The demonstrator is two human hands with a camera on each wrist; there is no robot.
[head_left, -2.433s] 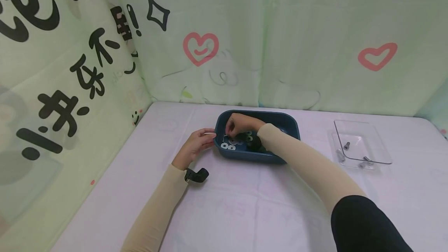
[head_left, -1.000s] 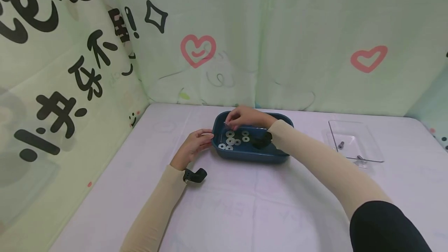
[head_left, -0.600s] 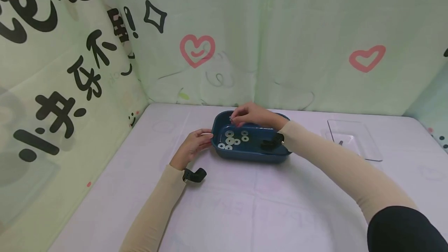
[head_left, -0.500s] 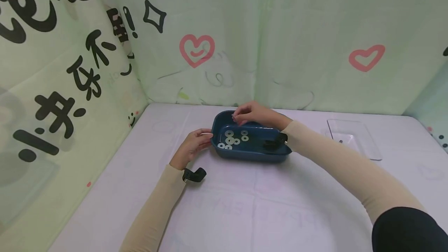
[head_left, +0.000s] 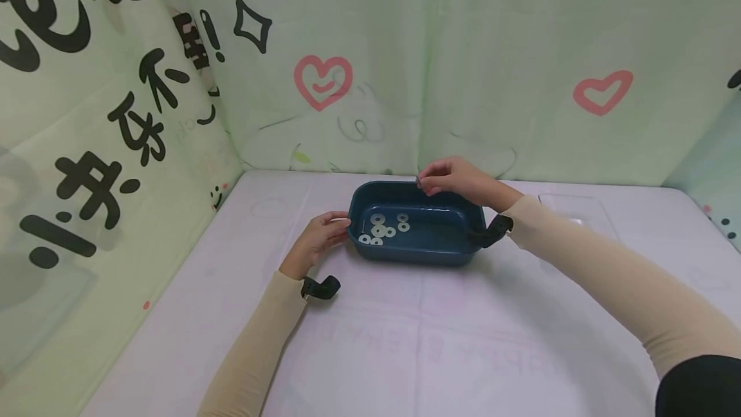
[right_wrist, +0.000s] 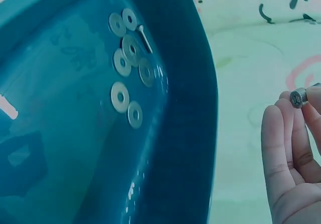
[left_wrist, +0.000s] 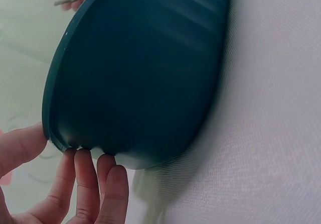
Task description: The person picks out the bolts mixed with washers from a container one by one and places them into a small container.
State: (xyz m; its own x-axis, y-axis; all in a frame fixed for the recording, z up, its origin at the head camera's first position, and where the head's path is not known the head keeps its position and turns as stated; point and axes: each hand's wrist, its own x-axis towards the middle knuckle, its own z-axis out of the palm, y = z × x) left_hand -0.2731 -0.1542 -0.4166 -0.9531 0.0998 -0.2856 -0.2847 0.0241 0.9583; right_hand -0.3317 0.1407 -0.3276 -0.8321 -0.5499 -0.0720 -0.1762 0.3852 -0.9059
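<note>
My right hand (head_left: 457, 180) pinches a small silver socket-head screw (right_wrist: 298, 97) between thumb and fingers, up by the far rim of a dark blue plastic basin. In the right wrist view the screw's round knurled head faces the camera. My left hand (head_left: 318, 237) touches the left end of the basin (left_wrist: 135, 83), thumb at the rim and fingertips against the outer wall, fingers mostly straight. Several flat silver washers (head_left: 377, 231) lie in the basin's left part. Among them, in the right wrist view, rests a thin screw (right_wrist: 145, 39).
A clear plastic box (head_left: 590, 211) stands at the right, partly hidden behind my right forearm. The basin sits on a white tablecloth (head_left: 370, 340) near the back curtain (head_left: 492, 50). Black wrist cameras (head_left: 323, 287) are strapped to both wrists.
My right hand has risen from among the washers and moved right with the screw, uncovering the basin's interior. Its forearm now covers much of the clear box. My left hand has stayed at the basin's end.
</note>
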